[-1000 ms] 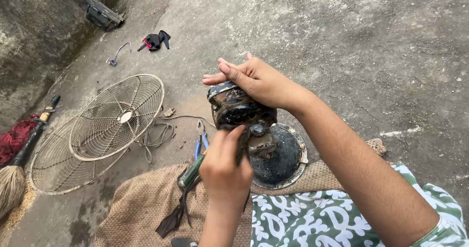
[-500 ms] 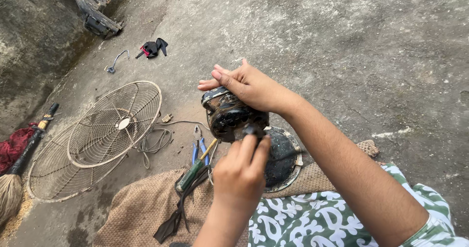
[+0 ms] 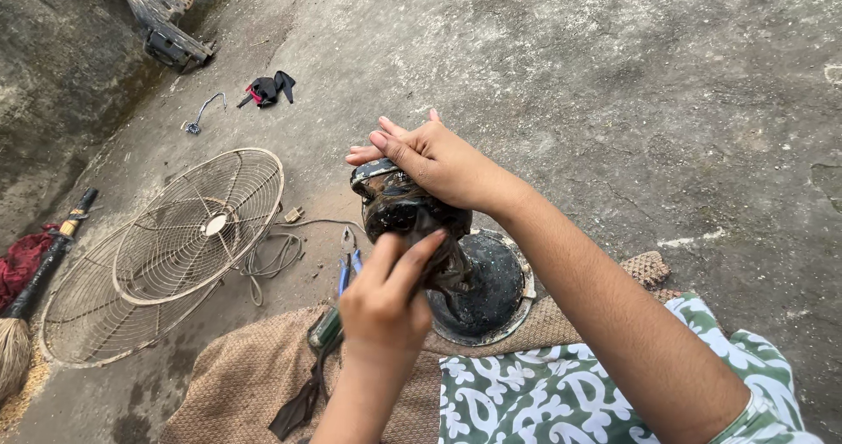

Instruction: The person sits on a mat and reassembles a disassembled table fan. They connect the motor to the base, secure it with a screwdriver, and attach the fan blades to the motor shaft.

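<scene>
A dark, grimy fan motor [image 3: 399,209] stands on a round black base [image 3: 491,290] in front of me. My right hand [image 3: 438,161] lies over the top of the motor, fingers stretched to the left, holding it steady. My left hand [image 3: 386,304] is closed against the motor's near side, thumb and forefinger pinched at the neck. Whether it holds a small tool is hidden. A green-handled tool [image 3: 324,328] pokes out just below that hand, on a brown woven mat [image 3: 237,378].
Two wire fan guards [image 3: 189,233] lie on the concrete at left with a loose cable [image 3: 272,255]. Blue-handled pliers [image 3: 348,264] lie by the mat. A broom [image 3: 26,312], red cloth [image 3: 22,260], black glove [image 3: 267,87], metal hook [image 3: 202,113] and scrap metal [image 3: 162,10] lie farther left.
My left hand has shifted slightly along the near side of the motor. My right hand stays on top. The view has drifted a little.
</scene>
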